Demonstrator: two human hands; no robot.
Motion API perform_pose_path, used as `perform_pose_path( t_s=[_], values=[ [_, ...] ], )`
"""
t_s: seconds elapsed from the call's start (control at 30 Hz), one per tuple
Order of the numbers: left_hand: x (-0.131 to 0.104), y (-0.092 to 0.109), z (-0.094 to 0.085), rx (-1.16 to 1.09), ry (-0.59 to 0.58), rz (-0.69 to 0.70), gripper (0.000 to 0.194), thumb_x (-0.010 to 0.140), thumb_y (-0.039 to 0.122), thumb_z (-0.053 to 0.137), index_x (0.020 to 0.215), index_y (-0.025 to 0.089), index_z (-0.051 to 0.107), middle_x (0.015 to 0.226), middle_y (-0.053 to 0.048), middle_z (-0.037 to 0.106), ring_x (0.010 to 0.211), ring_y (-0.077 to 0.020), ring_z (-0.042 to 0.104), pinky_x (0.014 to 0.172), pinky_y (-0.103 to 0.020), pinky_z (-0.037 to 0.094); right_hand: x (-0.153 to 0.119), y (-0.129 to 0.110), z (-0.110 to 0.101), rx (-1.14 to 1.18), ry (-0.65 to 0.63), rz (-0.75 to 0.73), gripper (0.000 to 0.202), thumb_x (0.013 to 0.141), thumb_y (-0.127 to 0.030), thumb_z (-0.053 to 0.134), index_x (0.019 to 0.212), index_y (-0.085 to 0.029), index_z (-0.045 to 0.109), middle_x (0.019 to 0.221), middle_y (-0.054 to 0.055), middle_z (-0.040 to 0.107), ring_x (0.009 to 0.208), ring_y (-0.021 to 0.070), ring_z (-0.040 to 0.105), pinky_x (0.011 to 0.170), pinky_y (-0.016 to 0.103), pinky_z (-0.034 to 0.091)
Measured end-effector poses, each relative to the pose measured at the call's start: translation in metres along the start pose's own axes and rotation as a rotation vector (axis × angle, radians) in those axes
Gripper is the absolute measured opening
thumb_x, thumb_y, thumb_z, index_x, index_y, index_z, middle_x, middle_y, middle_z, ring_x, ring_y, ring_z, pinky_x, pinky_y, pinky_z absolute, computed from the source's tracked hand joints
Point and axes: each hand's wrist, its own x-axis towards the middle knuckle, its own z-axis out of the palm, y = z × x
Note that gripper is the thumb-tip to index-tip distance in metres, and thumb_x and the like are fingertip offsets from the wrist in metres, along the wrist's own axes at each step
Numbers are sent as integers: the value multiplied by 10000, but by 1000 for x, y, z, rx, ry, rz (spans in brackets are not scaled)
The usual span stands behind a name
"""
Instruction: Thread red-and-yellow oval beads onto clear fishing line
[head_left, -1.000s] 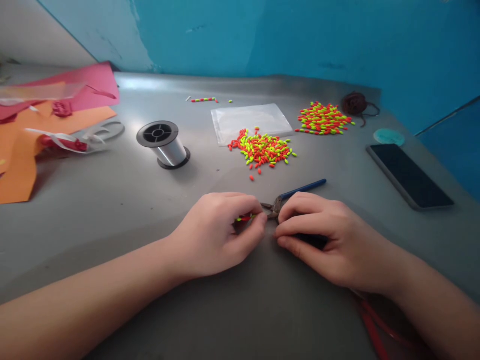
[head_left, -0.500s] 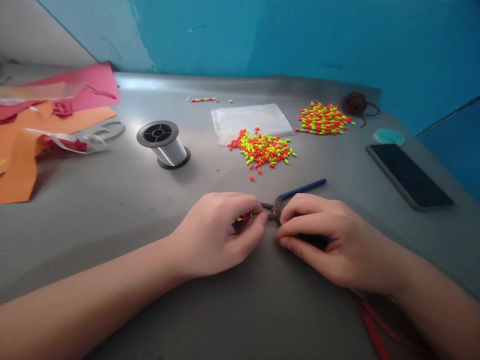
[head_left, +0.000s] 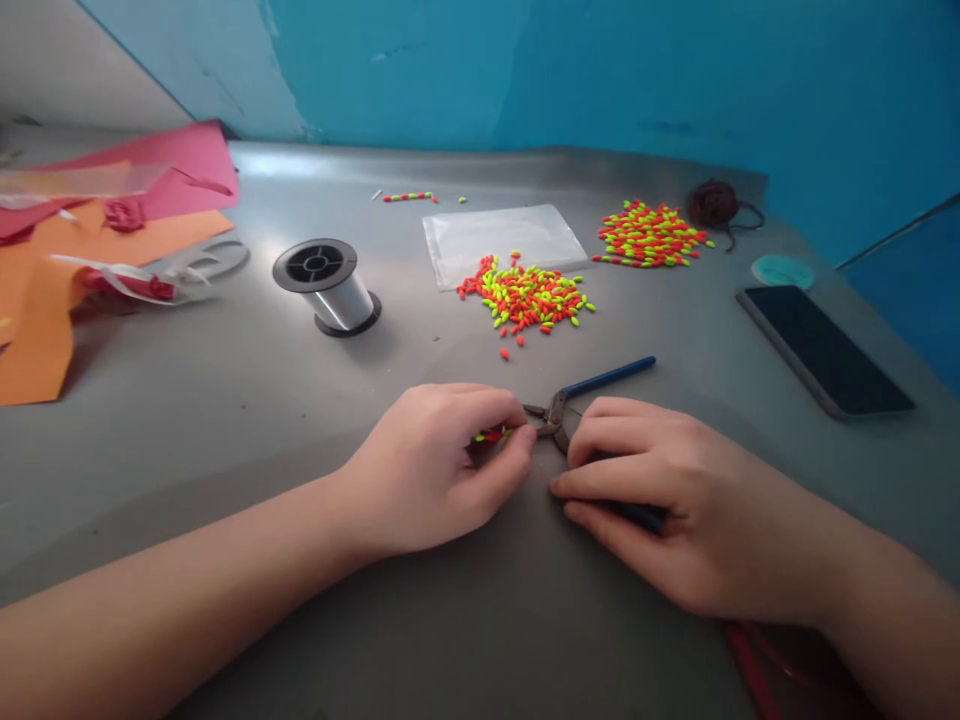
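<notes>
My left hand (head_left: 450,465) is closed in a pinch on a short string of red and yellow-green beads (head_left: 491,436), mostly covered by the fingers. Just beyond its fingertips are the metal jaws of a pair of pliers (head_left: 556,412), lying spread on the table. One blue handle points away to the right. My right hand (head_left: 660,490) has its fingers round the other handle, which shows dark between finger and thumb. A thin line shows near the pliers' pivot, close to the right index finger; where it ends is hidden.
Loose red and yellow-green beads (head_left: 532,298) lie before a clear bag (head_left: 502,235); a second bead pile (head_left: 652,235) is behind right. Around stand a spool of clear line (head_left: 337,300), a phone (head_left: 825,350), dark yarn (head_left: 712,205) and coloured sheets (head_left: 172,170). Something red (head_left: 754,670) lies under my right forearm.
My right hand has shifted slightly right and towards me, uncovering more of the pliers near the pivot. The left hand, the beads in it and the pliers have hardly moved.
</notes>
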Motion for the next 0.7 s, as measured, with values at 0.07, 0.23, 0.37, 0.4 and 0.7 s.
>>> perform_pose_path(
  t_s=[0.07,0.23,0.37,0.4,0.7],
  values=[
    [1,0,0,1,-2,-2,211,987,214,594,811,171,700,662,49,578,603,-86,495,585,-233,388,0,-2,-2,9,-30,17,249,972,-109,637,1045,-210,852,880,58,711,888,233,604,786,394,496],
    [1,1,1,8,-1,0,207,985,211,596,818,169,710,662,47,581,607,-88,500,587,-233,389,0,-5,-5,30,-41,51,201,913,-108,674,956,-238,822,920,73,744,937,262,643,826,407,548],
    [1,1,1,6,-3,-2,215,987,209,590,813,165,708,660,48,577,605,-85,496,584,-230,388,-1,-6,-6,45,-22,47,204,872,-87,700,906,-260,803,917,74,760,941,274,670,823,401,566],
    [1,1,1,6,-3,-1,216,989,210,589,816,164,709,664,47,582,609,-85,500,587,-230,390,-1,-6,-6,47,-25,48,212,872,-84,698,922,-260,805,922,74,761,946,275,672,822,401,565],
    [-1,1,1,8,-7,-7,209,989,216,591,827,170,715,673,45,596,613,-88,505,590,-233,391,-4,-3,-8,68,-94,85,194,948,-90,630,919,-229,762,1000,58,738,993,237,637,863,387,538]
  ],
)
